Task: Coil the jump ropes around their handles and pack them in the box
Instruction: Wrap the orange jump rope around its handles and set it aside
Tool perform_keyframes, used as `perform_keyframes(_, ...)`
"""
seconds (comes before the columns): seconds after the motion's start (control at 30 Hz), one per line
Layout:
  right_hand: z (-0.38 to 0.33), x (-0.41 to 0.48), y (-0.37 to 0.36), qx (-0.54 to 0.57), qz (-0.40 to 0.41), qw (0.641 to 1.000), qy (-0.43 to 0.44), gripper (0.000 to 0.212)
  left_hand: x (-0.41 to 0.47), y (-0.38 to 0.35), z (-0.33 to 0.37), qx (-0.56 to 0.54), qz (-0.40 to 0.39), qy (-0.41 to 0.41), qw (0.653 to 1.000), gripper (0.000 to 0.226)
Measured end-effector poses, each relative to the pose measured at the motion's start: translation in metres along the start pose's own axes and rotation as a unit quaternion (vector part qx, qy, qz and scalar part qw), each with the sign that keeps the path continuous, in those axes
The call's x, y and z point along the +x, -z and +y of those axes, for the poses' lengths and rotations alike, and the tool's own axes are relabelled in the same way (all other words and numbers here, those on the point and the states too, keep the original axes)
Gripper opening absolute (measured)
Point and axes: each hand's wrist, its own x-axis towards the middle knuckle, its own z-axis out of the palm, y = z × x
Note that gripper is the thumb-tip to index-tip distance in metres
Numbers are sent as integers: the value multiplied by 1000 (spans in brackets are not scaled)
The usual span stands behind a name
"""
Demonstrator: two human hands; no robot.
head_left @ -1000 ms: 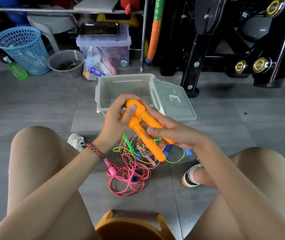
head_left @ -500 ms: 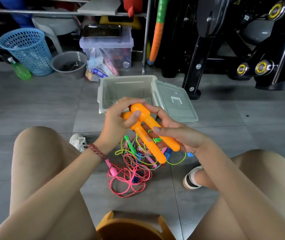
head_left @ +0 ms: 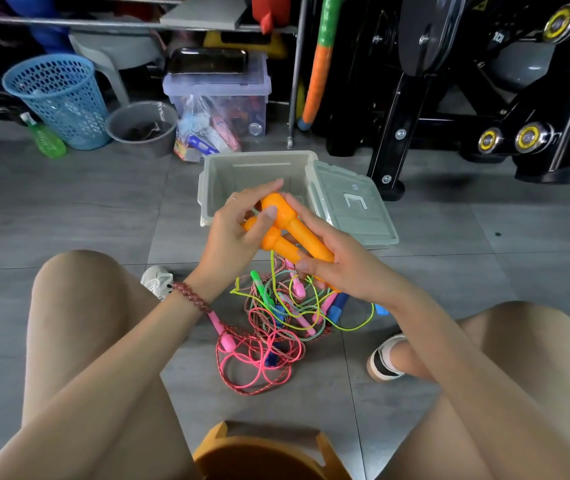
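Two orange jump-rope handles [head_left: 290, 225] lie side by side in front of me, above the floor. My left hand [head_left: 231, 237] grips their thick upper ends, thumb pressed on top. My right hand [head_left: 342, 268] holds the lower shafts from the right. A thin yellow-green rope [head_left: 278, 289] hangs from the handles down into a tangled pile of jump ropes [head_left: 276, 327] on the floor between my knees, with pink, green and blue handles. Just beyond my hands sits the pale grey box [head_left: 214, 188], open, with its lid [head_left: 356, 209] lying open to the right.
A blue mesh basket [head_left: 58, 98], a grey bucket [head_left: 141, 128] and a clear storage bin [head_left: 217, 95] stand at the back left. Black gym equipment [head_left: 449, 98] fills the back right. My knees flank the pile; an orange stool edge [head_left: 262, 452] is below.
Both hands have lifted the orange handles slightly toward the box. My right hand has slid further up along the handle shafts.
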Motion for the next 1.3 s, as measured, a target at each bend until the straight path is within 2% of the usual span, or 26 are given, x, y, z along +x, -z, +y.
perform_keyframes(0.1,0,0,3,47,-2,999,1,84,4,0,-2,-25,-6,12,1000,43)
perform_keyframes(0.17,-1,-1,6,111,5,994,-2,77,6,-2,-2,-86,-11,27,996,47)
perform_keyframes(0.3,-1,-4,11,234,13,972,-5,66,2,-12,3,-225,7,119,967,43)
perform_keyframes(0.43,-2,-2,12,326,29,945,27,64,-2,-24,5,-253,42,144,956,29)
perform_keyframes(0.53,-9,-1,12,377,55,923,45,61,-8,-38,1,-227,49,227,946,33)
perform_keyframes(0.57,-9,1,13,350,78,932,52,60,-11,-42,1,-192,29,237,952,35)
perform_keyframes(0.6,-10,3,14,277,110,953,58,60,-15,-46,1,-143,-1,229,963,36)
perform_keyframes(0.63,-9,5,13,152,153,975,57,62,-19,-49,1,-73,-36,203,976,36)
perform_keyframes(0.67,-5,7,12,11,188,980,57,66,-21,-50,1,11,-69,163,984,36)
perform_keyframes(0.7,0,8,10,-111,209,970,52,69,-23,-51,3,94,-93,114,985,34)
perform_keyframes(0.73,1,8,9,-180,215,959,36,71,-24,-49,4,170,-101,65,978,33)
perform_keyframes(0.8,3,7,5,-241,197,950,12,73,-22,-42,5,287,-96,-23,953,33)
perform_keyframes(0.87,3,6,6,-300,182,936,0,76,-20,-34,6,363,-99,-94,922,31)
perform_keyframes(1.0,1,2,8,-436,146,887,-46,80,-13,-22,1,416,-114,-138,892,21)
perform_keyframes(1.07,2,0,7,-471,136,870,-52,80,-12,-20,-1,430,-115,-148,883,28)
perform_keyframes(1.13,3,0,7,-498,138,854,-54,81,-14,-21,-2,417,-115,-143,890,38)
perform_keyframes(1.2,3,-1,7,-489,153,856,-62,78,-15,-21,-1,387,-111,-121,907,40)
perform_keyframes(1.3,2,-3,7,-464,175,866,-65,52,-14,-19,3,334,-133,-70,930,27)
